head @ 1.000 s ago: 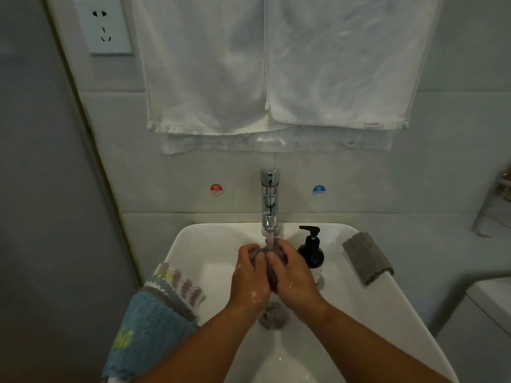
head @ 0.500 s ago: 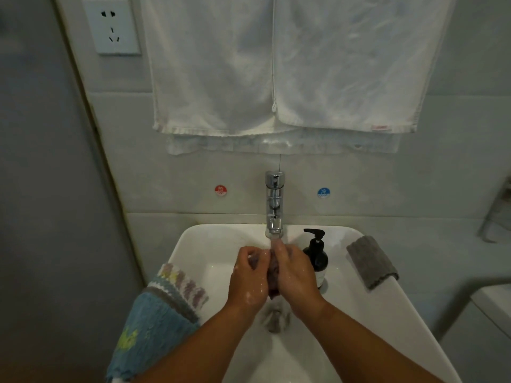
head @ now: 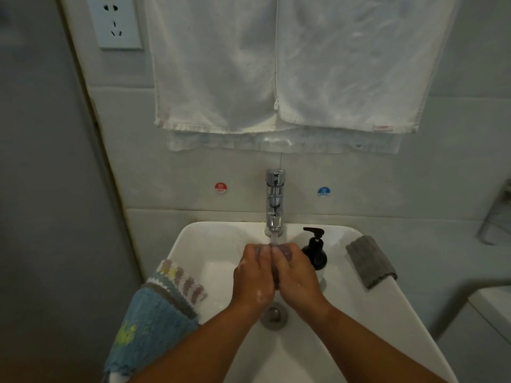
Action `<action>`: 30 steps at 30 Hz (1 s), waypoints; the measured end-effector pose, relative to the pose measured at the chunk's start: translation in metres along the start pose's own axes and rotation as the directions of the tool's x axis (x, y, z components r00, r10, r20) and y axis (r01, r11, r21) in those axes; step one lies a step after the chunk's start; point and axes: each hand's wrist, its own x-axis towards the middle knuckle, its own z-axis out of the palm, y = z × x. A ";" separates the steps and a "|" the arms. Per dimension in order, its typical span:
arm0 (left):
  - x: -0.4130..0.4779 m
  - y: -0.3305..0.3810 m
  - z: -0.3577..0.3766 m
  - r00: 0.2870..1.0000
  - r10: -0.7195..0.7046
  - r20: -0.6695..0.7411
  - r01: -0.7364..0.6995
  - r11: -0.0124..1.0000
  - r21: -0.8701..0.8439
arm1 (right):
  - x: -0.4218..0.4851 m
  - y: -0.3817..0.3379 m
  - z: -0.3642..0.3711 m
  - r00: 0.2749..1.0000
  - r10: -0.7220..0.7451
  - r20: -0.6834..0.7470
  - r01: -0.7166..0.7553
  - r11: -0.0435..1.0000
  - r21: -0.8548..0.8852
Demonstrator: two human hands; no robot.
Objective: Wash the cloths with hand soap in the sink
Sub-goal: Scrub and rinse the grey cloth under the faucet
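Observation:
Over the white sink [head: 367,308], my left hand [head: 253,277] and my right hand [head: 297,277] press together around a small wet purplish-grey cloth [head: 286,252]. Only its top edge shows between my fingers. Water runs from the chrome tap [head: 274,201] straight onto the cloth and my fingertips. Soap foam sits on the back of my left hand. A black pump soap bottle [head: 315,251] stands just right of my right hand. A blue patterned cloth [head: 154,322] hangs over the sink's left rim. A folded grey cloth [head: 370,261] lies on the right rim.
The drain [head: 273,316] shows below my wrists. Two white towels [head: 276,64] hang on the wall above the tap. Hot [head: 220,187] and cold [head: 323,192] stickers flank the tap. A wall socket [head: 117,20] is at upper left.
My hands have shifted around the cloth under the stream, with fingers now closer together on top. The view has tilted slightly.

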 end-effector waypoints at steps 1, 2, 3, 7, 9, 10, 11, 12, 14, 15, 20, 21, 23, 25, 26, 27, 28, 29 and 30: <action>0.001 0.001 0.001 1.000 -0.025 -0.007 0.025 1.000 0.009 | 0.001 -0.001 0.001 1.000 -0.003 -0.027 0.001 0.998 -0.066; 0.003 0.001 0.002 0.999 -0.049 -0.019 0.050 0.999 0.019 | 0.001 -0.004 0.003 0.999 -0.002 -0.047 -0.004 0.991 -0.133; 0.004 0.002 0.002 0.997 -0.071 -0.030 0.072 0.997 0.025 | 0.000 -0.006 0.004 0.998 0.001 -0.062 -0.013 0.982 -0.189; 0.004 -0.001 0.001 0.992 -0.125 -0.011 0.125 0.992 0.004 | 0.001 -0.003 0.006 0.999 0.018 -0.050 -0.028 0.982 -0.187; 0.004 -0.005 -0.001 0.993 -0.114 0.032 0.116 0.991 -0.068 | 0.003 0.001 0.006 0.998 0.059 -0.021 -0.062 0.989 -0.131; 0.003 -0.005 -0.002 0.993 -0.110 0.052 0.115 0.990 -0.085 | 0.004 0.001 0.005 0.995 0.102 -0.008 -0.102 0.992 -0.075; 0.002 -0.004 -0.004 0.993 -0.103 0.064 0.109 0.989 -0.104 | 0.004 0.000 0.004 0.989 0.144 0.016 -0.144 0.989 0.004; 0.002 -0.004 -0.006 0.992 -0.099 0.078 0.109 0.986 -0.125 | 0.003 -0.002 0.002 0.984 0.173 0.042 -0.176 0.981 0.086; 0.003 -0.006 -0.010 0.989 -0.094 0.114 0.112 0.979 -0.172 | 0.001 -0.005 -0.001 0.983 0.168 0.073 -0.178 0.971 0.162; 0.003 -0.006 -0.012 0.986 -0.096 0.134 0.121 0.974 -0.190 | 0.001 -0.004 -0.002 0.984 0.157 0.080 -0.169 0.971 0.168; -0.002 -0.003 -0.012 0.949 -0.194 0.247 0.263 0.921 -0.287 | 0.001 -0.004 -0.003 0.989 0.103 0.108 -0.120 0.980 0.161; -0.003 -0.005 -0.011 0.960 -0.176 0.219 0.233 0.935 -0.269 | 0.000 -0.004 -0.003 0.991 0.074 0.110 -0.090 0.986 0.144; -0.003 -0.008 -0.008 0.983 -0.126 0.133 0.153 0.965 -0.213 | -0.001 -0.002 -0.001 0.994 0.032 0.105 -0.041 0.995 0.087; -0.001 -0.010 -0.006 0.993 -0.095 0.073 0.105 0.983 -0.152 | -0.002 0.003 0.002 0.996 0.018 0.088 -0.018 1.000 0.002; -0.002 -0.008 -0.005 0.994 -0.090 0.061 0.098 0.987 -0.129 | -0.002 0.004 0.004 0.998 0.003 0.064 0.000 0.999 -0.045; -0.001 -0.007 -0.005 0.994 -0.096 0.049 0.101 0.990 -0.101 | -0.001 0.004 0.005 0.999 -0.015 0.033 0.017 0.996 -0.089; -0.002 -0.006 -0.004 0.994 -0.106 0.036 0.108 0.992 -0.070 | -0.001 0.002 0.006 0.999 -0.034 -0.001 0.034 0.991 -0.131; -0.002 -0.005 -0.004 0.992 -0.124 0.028 0.125 0.991 -0.042 | -0.002 0.000 0.007 0.998 -0.049 -0.035 0.042 0.984 -0.173; -0.002 -0.004 -0.005 0.989 -0.145 0.025 0.145 0.989 -0.036 | -0.002 -0.001 0.008 0.997 -0.057 -0.058 0.044 0.978 -0.205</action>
